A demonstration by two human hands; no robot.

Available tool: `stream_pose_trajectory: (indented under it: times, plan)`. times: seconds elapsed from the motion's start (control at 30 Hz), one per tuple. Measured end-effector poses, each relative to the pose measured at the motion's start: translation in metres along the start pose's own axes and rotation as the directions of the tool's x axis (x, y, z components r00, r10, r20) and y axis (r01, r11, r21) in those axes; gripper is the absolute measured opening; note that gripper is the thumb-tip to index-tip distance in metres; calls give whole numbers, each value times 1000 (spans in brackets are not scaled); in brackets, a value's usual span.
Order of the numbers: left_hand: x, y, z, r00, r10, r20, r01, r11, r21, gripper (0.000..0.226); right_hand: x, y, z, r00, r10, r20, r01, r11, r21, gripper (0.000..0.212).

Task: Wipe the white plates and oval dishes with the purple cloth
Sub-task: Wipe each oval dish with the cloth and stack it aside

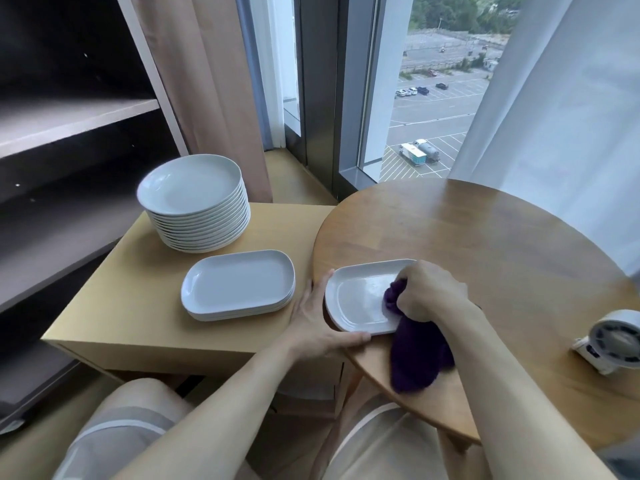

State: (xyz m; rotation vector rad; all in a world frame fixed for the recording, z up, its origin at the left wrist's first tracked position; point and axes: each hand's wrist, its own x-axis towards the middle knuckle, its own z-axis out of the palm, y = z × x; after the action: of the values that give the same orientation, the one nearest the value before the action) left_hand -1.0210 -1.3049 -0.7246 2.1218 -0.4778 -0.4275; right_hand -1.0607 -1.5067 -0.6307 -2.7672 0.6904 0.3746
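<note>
Lap: light-coloured trousers fill the bottom edge, with both bare forearms reaching forward above them.
Left hand (318, 327): spread open at the near left corner of the single oval dish (356, 299), thumb laid straight along its near rim, fingers straight against its left rim, steadying it without curling round it.
Right hand (429, 292): fingers curled tight on a bunch of the purple cloth (419, 355), pressing it onto the right part of that dish.
Purple cloth: the gripped wad sits on the dish; the loose end trails toward the camera over the round tabletop (485, 237).
Single oval dish: white, flat on the left edge of the round tabletop, its right end hidden under the hand and cloth.
Oval dishes (239, 282): a low white stack on the lower square tabletop (138, 289), just left of the dish being wiped.
Round plates (194, 202): a taller white stack behind the oval stack, on the same square tabletop.
Fan (616, 341): small and white, on the right side of the round tabletop, well apart from the hands.
Background: a dark shelf unit (69, 123) at left, curtains and a window (433, 98) beyond.
</note>
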Motion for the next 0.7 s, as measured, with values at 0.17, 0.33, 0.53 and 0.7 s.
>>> stream_pose_trajectory:
  times: [0.17, 0.33, 0.53, 0.7]
  plan:
    - [0, -3, -1, 1000, -11, 20, 12, 1000, -14, 118, 12, 11, 12, 977, 63, -205, -41, 993, 108, 22]
    - [1, -2, 1, 1000, -4, 30, 5, 999, -37, 120, 17, -3, 29, 951, -84, -299, 76, 996, -39, 22]
    - [1, 3, 2, 999, 49, 12, -49, 998, -48, 121, 1, -43, 43, 852, -460, -249, 438, 888, -142, 21]
    - [1, 3, 0, 999, 41, 30, -40, 998, -52, 136, -12, -55, 33, 846, -523, -104, 515, 852, -93, 21]
